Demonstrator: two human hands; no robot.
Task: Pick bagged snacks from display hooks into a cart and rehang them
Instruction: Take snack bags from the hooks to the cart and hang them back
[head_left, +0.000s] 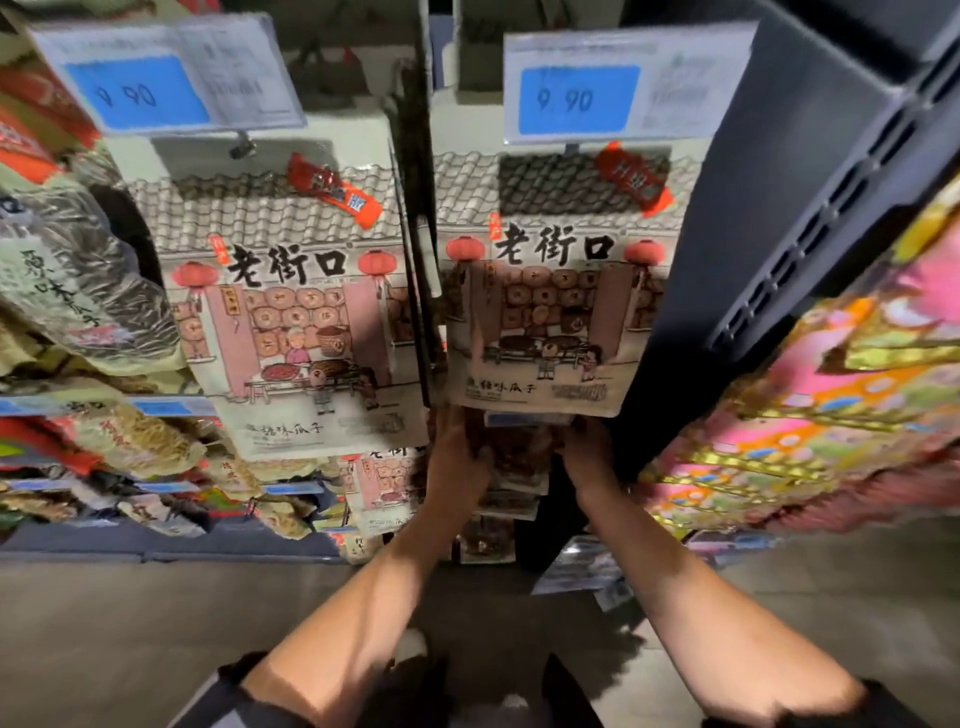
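Observation:
Two large pale snack bags printed with an old street scene hang from upper hooks, one on the left (291, 312) and one on the right (550, 291). Beneath the right one hangs a smaller bag with dark contents (519, 457). My left hand (460, 457) grips its left edge and my right hand (589, 449) holds its right edge. The upper bag hides the fingertips and the hook. No cart shows.
Blue 9.90 price tags (576, 98) sit above each column. More snack bags (130, 441) crowd the left shelves. A dark shelf upright (789, 208) stands right, with pink and gold packets (831, 415) beyond. Grey floor (156, 623) lies below.

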